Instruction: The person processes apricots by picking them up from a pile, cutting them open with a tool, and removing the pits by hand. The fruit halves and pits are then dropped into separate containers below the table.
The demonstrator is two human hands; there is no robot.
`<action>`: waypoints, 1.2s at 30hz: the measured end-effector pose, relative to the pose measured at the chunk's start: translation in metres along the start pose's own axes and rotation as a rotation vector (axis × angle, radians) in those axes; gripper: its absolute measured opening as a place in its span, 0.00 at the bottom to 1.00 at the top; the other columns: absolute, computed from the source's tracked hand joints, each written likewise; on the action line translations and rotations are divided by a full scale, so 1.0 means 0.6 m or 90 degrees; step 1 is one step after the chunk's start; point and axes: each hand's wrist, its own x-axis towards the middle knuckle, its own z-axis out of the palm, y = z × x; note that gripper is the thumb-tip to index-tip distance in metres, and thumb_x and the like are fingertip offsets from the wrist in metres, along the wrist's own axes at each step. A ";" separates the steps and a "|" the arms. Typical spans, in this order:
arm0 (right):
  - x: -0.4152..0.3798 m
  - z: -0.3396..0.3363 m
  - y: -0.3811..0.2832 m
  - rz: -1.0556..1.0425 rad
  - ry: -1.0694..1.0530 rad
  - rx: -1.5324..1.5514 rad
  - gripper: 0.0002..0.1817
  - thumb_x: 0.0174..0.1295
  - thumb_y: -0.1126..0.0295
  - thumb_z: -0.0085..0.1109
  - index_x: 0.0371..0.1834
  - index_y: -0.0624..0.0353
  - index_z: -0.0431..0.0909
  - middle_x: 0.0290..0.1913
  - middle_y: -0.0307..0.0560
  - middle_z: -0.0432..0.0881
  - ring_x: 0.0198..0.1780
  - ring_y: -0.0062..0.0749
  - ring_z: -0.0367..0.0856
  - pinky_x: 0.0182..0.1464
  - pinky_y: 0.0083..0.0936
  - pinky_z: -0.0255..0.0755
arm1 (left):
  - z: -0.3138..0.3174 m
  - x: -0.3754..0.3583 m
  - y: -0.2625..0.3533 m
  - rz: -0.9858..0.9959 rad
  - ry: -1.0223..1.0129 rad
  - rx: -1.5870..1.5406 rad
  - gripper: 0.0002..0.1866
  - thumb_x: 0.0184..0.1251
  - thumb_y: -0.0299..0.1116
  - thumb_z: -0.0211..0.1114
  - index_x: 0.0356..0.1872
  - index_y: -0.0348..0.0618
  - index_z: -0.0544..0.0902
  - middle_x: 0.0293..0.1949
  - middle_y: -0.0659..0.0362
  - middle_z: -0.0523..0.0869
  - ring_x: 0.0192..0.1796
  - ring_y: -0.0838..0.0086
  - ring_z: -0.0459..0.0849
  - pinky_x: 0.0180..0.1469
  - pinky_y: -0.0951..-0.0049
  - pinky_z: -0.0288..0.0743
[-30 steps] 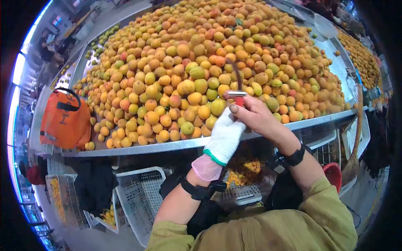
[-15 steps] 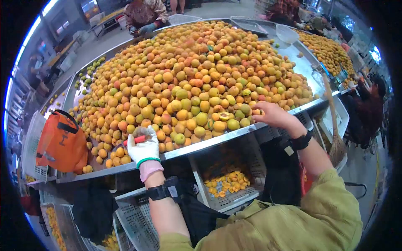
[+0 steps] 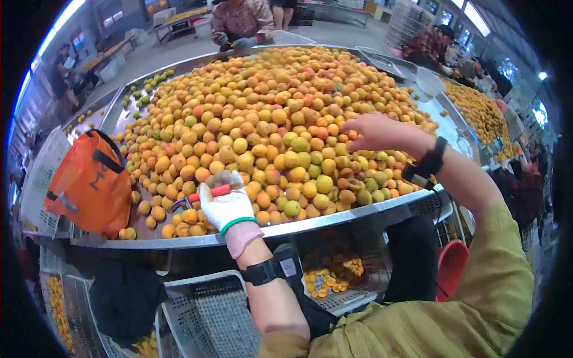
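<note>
A big heap of yellow-orange apricots (image 3: 280, 119) covers the metal table (image 3: 286, 230). My left hand (image 3: 228, 201), in a white glove with a green cuff, is closed round a red-handled tool (image 3: 209, 193) whose curved metal end points left over the fruit. My bare right hand (image 3: 376, 132) reaches over the right part of the heap, its fingers stretched forward and apart, with no fruit visible in them.
An orange bag (image 3: 92, 185) stands at the table's left edge. Below the front edge are a crate (image 3: 212, 310) and another holding halved apricots (image 3: 328, 280). A red container (image 3: 452, 268) is beside my right leg. Across the table stands a person (image 3: 242, 24).
My right hand has moved forward from the table's front edge over the heap. A halved apricot near it no longer shows. The view has shifted, and my left hand still holds the tool.
</note>
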 end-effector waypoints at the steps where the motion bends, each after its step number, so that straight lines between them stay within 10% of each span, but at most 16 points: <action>1: 0.039 0.021 -0.012 -0.053 0.051 0.032 0.25 0.57 0.51 0.61 0.49 0.59 0.76 0.46 0.54 0.81 0.50 0.50 0.80 0.49 0.47 0.74 | 0.004 0.000 0.002 0.003 0.017 0.005 0.11 0.66 0.42 0.57 0.36 0.47 0.79 0.35 0.57 0.85 0.39 0.61 0.83 0.53 0.49 0.74; 11: 0.270 0.128 -0.147 -0.084 0.131 0.074 0.24 0.58 0.52 0.59 0.53 0.56 0.74 0.49 0.52 0.77 0.53 0.49 0.76 0.52 0.42 0.71 | 0.020 -0.017 0.028 0.015 -0.027 -0.018 0.13 0.67 0.42 0.58 0.42 0.44 0.77 0.38 0.57 0.83 0.39 0.63 0.82 0.52 0.53 0.75; 23: 0.098 0.159 0.014 0.099 0.230 0.116 0.16 0.58 0.52 0.59 0.36 0.54 0.80 0.39 0.50 0.79 0.43 0.47 0.79 0.45 0.41 0.73 | 0.018 -0.019 -0.012 -0.083 0.002 -0.066 0.13 0.68 0.42 0.56 0.41 0.42 0.77 0.37 0.51 0.84 0.40 0.58 0.82 0.54 0.48 0.73; 27: 0.157 0.155 0.066 0.064 0.390 0.165 0.21 0.59 0.51 0.59 0.40 0.60 0.78 0.39 0.54 0.78 0.44 0.51 0.77 0.46 0.43 0.72 | 0.018 -0.016 -0.023 -0.080 0.003 -0.050 0.13 0.67 0.41 0.58 0.42 0.42 0.77 0.37 0.51 0.84 0.41 0.58 0.82 0.54 0.47 0.73; 30: 0.249 0.142 0.052 0.061 0.340 0.177 0.31 0.60 0.50 0.58 0.60 0.60 0.70 0.57 0.60 0.73 0.61 0.52 0.69 0.60 0.40 0.68 | 0.029 -0.023 -0.032 -0.060 0.017 -0.002 0.14 0.66 0.41 0.59 0.43 0.41 0.78 0.40 0.52 0.85 0.43 0.59 0.82 0.56 0.46 0.72; 36: 0.301 0.215 -0.002 0.210 0.338 0.036 0.23 0.61 0.57 0.56 0.55 0.59 0.72 0.55 0.60 0.74 0.61 0.53 0.69 0.57 0.46 0.69 | 0.021 -0.013 -0.039 -0.043 0.016 0.003 0.14 0.66 0.40 0.59 0.44 0.41 0.78 0.41 0.52 0.84 0.45 0.59 0.82 0.58 0.46 0.71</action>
